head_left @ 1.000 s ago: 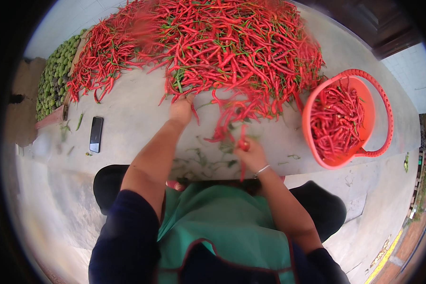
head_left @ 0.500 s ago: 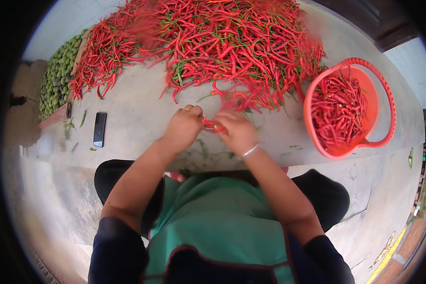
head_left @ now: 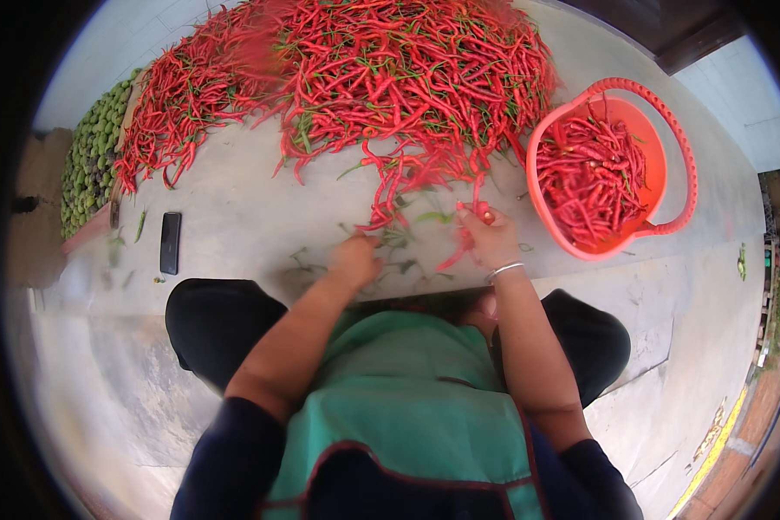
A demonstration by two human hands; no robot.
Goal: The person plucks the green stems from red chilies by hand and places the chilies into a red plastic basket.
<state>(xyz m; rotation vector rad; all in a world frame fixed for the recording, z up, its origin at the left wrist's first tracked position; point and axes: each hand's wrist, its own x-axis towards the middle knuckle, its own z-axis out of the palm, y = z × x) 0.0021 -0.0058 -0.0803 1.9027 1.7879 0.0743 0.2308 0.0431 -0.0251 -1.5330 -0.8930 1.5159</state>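
Observation:
My right hand (head_left: 497, 243) is closed round a few red chili peppers (head_left: 456, 253), whose ends stick out past the fingers. To its left, my left hand (head_left: 356, 261) is curled like a fist, slightly blurred, just above the floor. Anything inside its fingers is hidden. Loose red chilies (head_left: 385, 211) lie right beyond its knuckles, at the near edge of a big heap of red chilies (head_left: 416, 78) with green stems. Scattered green stems (head_left: 399, 266) lie on the floor between and below my hands.
An orange-red plastic basket (head_left: 674, 165) with a raised handle stands at the right, partly filled with red chilies. A dark phone (head_left: 171, 243) lies on the concrete floor (head_left: 234, 204) at the left. Green round fruits (head_left: 95, 156) are piled at the far left, near a brown sack (head_left: 43, 178).
My hands were together over a red chili and are now apart. The right moved to the right with chilies in it; the left dropped nearer to me. The whole view has shifted slightly.

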